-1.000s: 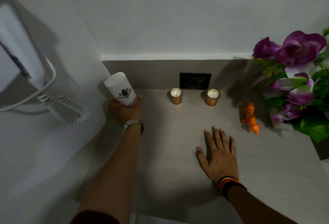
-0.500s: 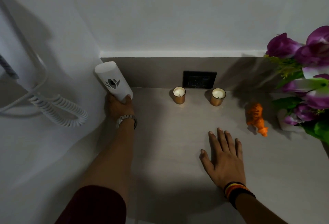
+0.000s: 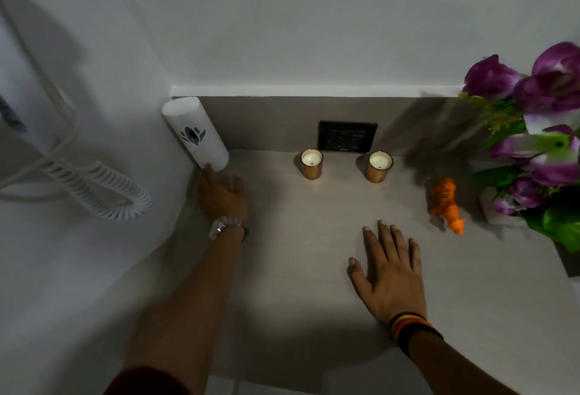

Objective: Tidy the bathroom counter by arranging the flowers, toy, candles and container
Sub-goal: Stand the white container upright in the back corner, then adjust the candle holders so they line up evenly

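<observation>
At far left, the left hand point(image 3: 223, 195) pinches the container's point(image 3: 195, 134) base, seating it; right hand point(image 3: 389, 272) lies spread, release next.

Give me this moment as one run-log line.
left hand: fingers at base of white container in back-left corner | right hand: flat on counter | candles, toy, flowers: untouched
</observation>
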### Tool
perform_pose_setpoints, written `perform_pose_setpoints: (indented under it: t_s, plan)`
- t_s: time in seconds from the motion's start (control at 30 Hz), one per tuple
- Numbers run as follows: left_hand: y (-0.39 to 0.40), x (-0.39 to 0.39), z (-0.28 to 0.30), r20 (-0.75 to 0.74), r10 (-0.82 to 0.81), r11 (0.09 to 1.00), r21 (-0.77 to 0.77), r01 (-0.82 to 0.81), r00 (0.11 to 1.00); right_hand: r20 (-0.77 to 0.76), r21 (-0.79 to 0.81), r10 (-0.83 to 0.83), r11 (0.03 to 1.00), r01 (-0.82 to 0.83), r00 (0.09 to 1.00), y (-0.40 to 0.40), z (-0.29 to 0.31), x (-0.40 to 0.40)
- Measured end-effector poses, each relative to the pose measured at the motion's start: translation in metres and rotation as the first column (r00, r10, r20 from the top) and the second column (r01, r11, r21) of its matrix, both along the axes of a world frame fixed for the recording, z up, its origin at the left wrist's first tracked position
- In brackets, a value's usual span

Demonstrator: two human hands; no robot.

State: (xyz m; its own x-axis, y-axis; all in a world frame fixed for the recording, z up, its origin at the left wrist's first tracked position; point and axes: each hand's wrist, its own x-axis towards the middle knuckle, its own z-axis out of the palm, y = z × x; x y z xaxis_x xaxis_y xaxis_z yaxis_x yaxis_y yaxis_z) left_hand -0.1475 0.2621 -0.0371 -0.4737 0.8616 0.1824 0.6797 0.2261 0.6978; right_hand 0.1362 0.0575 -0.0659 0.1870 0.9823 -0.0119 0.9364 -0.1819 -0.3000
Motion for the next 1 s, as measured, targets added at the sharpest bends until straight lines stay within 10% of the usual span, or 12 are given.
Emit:
perform_pose_setpoints:
  t_s: [0.33,0.8,1.0]
  plan:
    - [-0.182,0.082,-0.031,-0.315,-0.599,0.8,-0.275,0.533,0.736,0.008,0.002,0.011,1.0,-0.011,1.0,-0.002,0.003,-0.001]
    - [-0.19,0.085,-0.042,-0.376,-0.616,0.784,-0.383,0.489,0.692,-0.032,0.059,0.01,0.998,-0.008,0.999,-0.005,0.004,0.0]
    - [-0.183,0.09,-0.041,-0.323,-0.606,0.79,-0.351,0.503,0.727,-0.489,0.142,-0.222,0.934,0.328,0.843,0.033,0.025,0.017]
